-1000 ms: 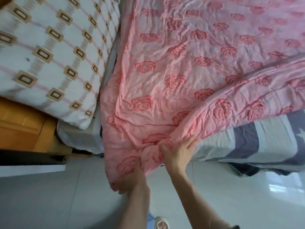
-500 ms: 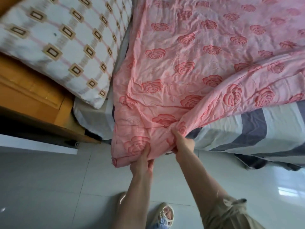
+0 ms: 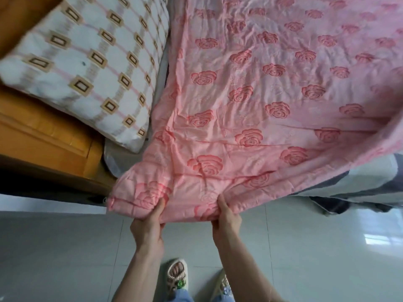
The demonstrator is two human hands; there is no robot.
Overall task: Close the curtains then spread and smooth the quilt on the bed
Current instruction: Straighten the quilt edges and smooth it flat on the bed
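Observation:
A pink quilt with a red rose pattern covers most of the bed. Its near corner is lifted off the mattress and held over the floor. My left hand grips the quilt's edge close to the corner. My right hand grips the same edge a little to the right. The cloth between the two hands is pulled fairly flat, and the lifted edge sweeps up toward the right. Below that edge shows the bed's grey and white striped sheet. No curtains are in view.
A white pillow with brown squares lies at the head of the bed, left of the quilt. An orange wooden headboard stands to the left. I stand on grey floor tiles in slippers.
My hands have moved apart along the quilt's edge and drawn the corner toward me. The bunched fold between them has opened out, and the view has tilted down to show my feet.

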